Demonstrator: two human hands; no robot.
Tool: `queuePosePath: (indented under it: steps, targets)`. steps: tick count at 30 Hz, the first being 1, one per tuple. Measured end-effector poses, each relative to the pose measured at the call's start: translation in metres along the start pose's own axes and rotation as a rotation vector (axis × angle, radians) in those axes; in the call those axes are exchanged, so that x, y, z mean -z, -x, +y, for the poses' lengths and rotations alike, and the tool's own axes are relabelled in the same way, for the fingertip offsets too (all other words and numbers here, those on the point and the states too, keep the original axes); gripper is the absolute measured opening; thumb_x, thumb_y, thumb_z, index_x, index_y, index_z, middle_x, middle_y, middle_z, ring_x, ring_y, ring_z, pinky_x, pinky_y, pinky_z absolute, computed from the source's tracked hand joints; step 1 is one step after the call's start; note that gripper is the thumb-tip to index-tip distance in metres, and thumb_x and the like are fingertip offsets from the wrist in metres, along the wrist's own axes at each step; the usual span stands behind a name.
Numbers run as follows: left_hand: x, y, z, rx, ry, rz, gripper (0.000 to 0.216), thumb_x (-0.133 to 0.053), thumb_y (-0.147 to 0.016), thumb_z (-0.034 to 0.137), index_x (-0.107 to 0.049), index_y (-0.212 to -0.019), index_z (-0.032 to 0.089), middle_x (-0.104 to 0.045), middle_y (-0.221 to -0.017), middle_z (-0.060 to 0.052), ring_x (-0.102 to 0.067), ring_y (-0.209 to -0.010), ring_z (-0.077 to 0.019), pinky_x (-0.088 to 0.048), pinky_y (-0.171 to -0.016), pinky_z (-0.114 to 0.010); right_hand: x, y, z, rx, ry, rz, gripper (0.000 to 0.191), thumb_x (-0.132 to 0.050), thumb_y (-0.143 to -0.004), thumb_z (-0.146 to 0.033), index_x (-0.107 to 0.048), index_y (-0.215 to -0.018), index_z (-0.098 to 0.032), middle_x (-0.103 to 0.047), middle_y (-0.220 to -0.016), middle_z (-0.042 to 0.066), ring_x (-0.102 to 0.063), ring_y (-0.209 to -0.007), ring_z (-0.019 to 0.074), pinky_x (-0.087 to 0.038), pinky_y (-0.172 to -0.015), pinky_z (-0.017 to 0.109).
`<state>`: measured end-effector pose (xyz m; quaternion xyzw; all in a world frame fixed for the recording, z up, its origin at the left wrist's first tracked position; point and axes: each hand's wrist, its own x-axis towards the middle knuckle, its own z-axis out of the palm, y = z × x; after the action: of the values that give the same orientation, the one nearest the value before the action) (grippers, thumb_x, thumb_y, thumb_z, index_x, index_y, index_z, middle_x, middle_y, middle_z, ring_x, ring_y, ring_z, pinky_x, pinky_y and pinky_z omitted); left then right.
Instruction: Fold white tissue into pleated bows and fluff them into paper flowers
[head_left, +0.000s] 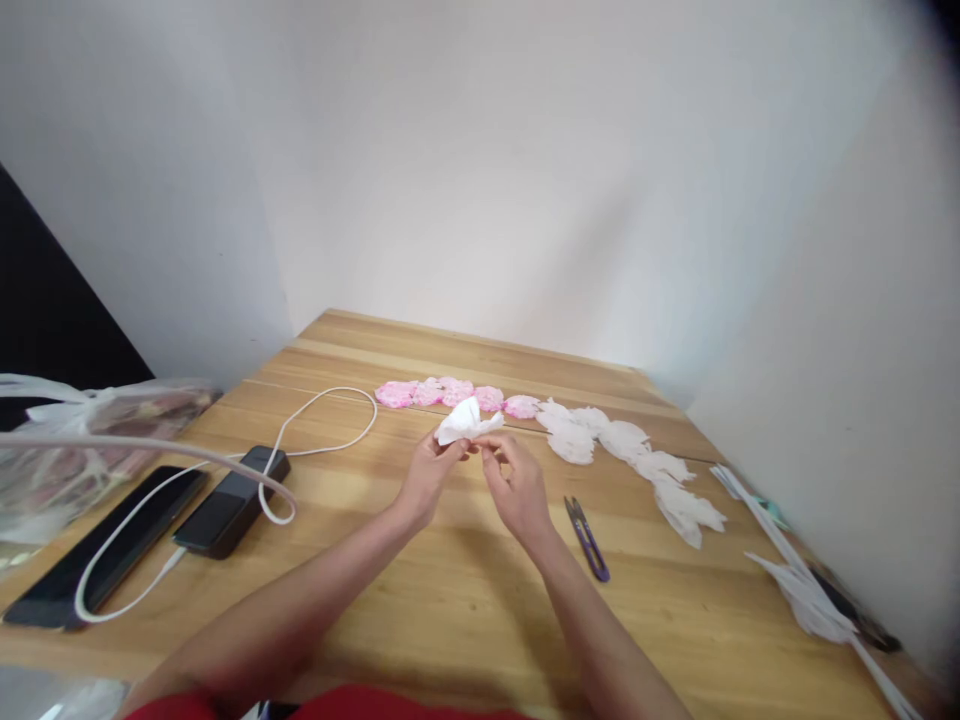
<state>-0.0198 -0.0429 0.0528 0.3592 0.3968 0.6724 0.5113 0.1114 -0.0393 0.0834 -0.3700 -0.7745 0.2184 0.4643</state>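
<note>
A white fabric petal piece (465,422) is held up over the middle of the table, between my two hands. My left hand (431,470) pinches its lower left side. My right hand (514,480) has thumb and forefinger closed at its lower right edge; the exact grip point is too small to make out. Behind it lies a row of pink petal pieces (456,391), running into white petal pieces (626,443) that curve toward the right. Thread snips (587,540) with dark purple handles lie to the right of my right hand.
At the left are a black phone (105,550), a dark power bank (231,502) and a looped white cable (330,390). A clear plastic bag (112,440) sits beyond them. White stems (780,540) with a white petal piece lie along the right edge. Walls stand behind the wooden table (420,620).
</note>
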Motion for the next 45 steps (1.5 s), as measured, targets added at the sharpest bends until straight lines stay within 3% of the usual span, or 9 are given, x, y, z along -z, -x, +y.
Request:
queuePosePath:
  steps: [5, 11, 17, 22, 26, 32, 36, 40, 45]
  targets:
    - [-0.013, -0.013, 0.019, -0.069, 0.005, -0.012, 0.028, -0.072, -0.069, 0.029, -0.065, -0.090, 0.013, -0.069, -0.083, -0.005, -0.062, -0.075, -0.0152, -0.049, -0.074, -0.027, 0.013, -0.019, -0.009, 0.035, 0.004, 0.123, 0.009, -0.055, -0.087, -0.023, -0.063, -0.090, -0.022, -0.069, -0.084, 0.002, -0.062, -0.076, 0.0153, -0.051, -0.071, 0.029]
    - [-0.018, -0.023, 0.019, -0.209, -0.195, -0.109, 0.025, -0.065, -0.073, 0.028, -0.065, -0.094, 0.014, -0.070, -0.092, -0.006, -0.063, -0.087, -0.0198, -0.048, -0.083, -0.031, 0.018, -0.032, -0.010, 0.029, -0.045, 0.188, 0.010, -0.061, -0.083, -0.025, -0.062, -0.092, -0.021, -0.066, -0.080, 0.001, -0.062, -0.074, 0.0149, -0.051, -0.070, 0.028]
    - [-0.001, -0.029, 0.058, -0.319, -0.504, -0.548, 0.031, -0.050, -0.081, 0.018, -0.065, -0.108, 0.017, -0.067, -0.111, -0.008, -0.058, -0.109, -0.0246, -0.040, -0.101, -0.039, 0.030, -0.041, -0.013, 0.019, -0.070, 0.139, 0.008, -0.057, -0.086, -0.025, -0.063, -0.085, -0.021, -0.066, -0.079, 0.001, -0.062, -0.074, 0.0146, -0.050, -0.071, 0.027]
    - [0.012, -0.031, 0.107, -0.353, -0.765, -0.837, 0.031, -0.048, -0.090, 0.029, -0.062, -0.116, 0.020, -0.065, -0.117, -0.007, -0.058, -0.107, -0.0229, -0.042, -0.098, -0.035, 0.041, -0.048, -0.022, 0.050, -0.016, 0.034, 0.009, -0.056, -0.086, -0.023, -0.062, -0.081, -0.021, -0.065, -0.078, 0.000, -0.059, -0.072, 0.0136, -0.047, -0.069, 0.026]
    - [0.014, -0.040, 0.112, -0.409, -0.799, -0.748, 0.045, -0.037, -0.095, 0.049, -0.069, -0.095, 0.017, -0.070, -0.096, -0.007, -0.062, -0.096, -0.0229, -0.046, -0.089, -0.032, 0.046, -0.052, -0.028, 0.057, 0.016, -0.089, 0.009, -0.055, -0.087, -0.021, -0.062, -0.081, -0.021, -0.064, -0.077, -0.001, -0.058, -0.070, 0.0125, -0.046, -0.068, 0.025]
    - [0.009, -0.051, 0.100, -0.391, -0.761, -0.636, 0.055, -0.029, -0.095, 0.056, -0.069, -0.102, 0.018, -0.068, -0.113, -0.010, -0.058, -0.111, -0.0235, -0.040, -0.101, -0.037, 0.048, -0.050, -0.025, 0.087, 0.106, -0.127, 0.010, -0.053, -0.089, -0.019, -0.061, -0.084, -0.022, -0.066, -0.081, -0.002, -0.059, -0.073, 0.0121, -0.045, -0.070, 0.024]
    - [0.006, -0.050, 0.102, -0.367, -0.799, -0.681, 0.046, -0.039, -0.093, 0.052, -0.069, -0.093, 0.017, -0.069, -0.095, -0.007, -0.061, -0.095, -0.0217, -0.046, -0.087, -0.032, 0.044, -0.048, -0.017, 0.112, 0.159, -0.117, 0.010, -0.054, -0.088, -0.017, -0.061, -0.084, -0.022, -0.066, -0.080, -0.001, -0.060, -0.073, 0.0129, -0.045, -0.069, 0.025]
    - [0.003, -0.046, 0.099, -0.320, -0.824, -0.605, 0.033, -0.058, -0.085, 0.047, -0.068, -0.094, 0.017, -0.068, -0.090, -0.004, -0.060, -0.086, -0.0179, -0.046, -0.077, -0.027, 0.040, -0.047, -0.011, 0.151, 0.179, -0.101, 0.010, -0.054, -0.088, -0.016, -0.062, -0.087, -0.022, -0.067, -0.081, 0.000, -0.061, -0.073, 0.0133, -0.046, -0.069, 0.025]
    - [-0.001, -0.043, 0.091, -0.296, -0.811, -0.535, 0.026, -0.063, -0.082, 0.041, -0.066, -0.092, 0.017, -0.067, -0.090, -0.003, -0.060, -0.084, -0.0160, -0.045, -0.076, -0.025, 0.037, -0.046, -0.007, 0.170, 0.205, -0.087, 0.012, -0.052, -0.090, -0.019, -0.064, -0.088, -0.022, -0.068, -0.082, 0.001, -0.062, -0.075, 0.0145, -0.047, -0.070, 0.026]
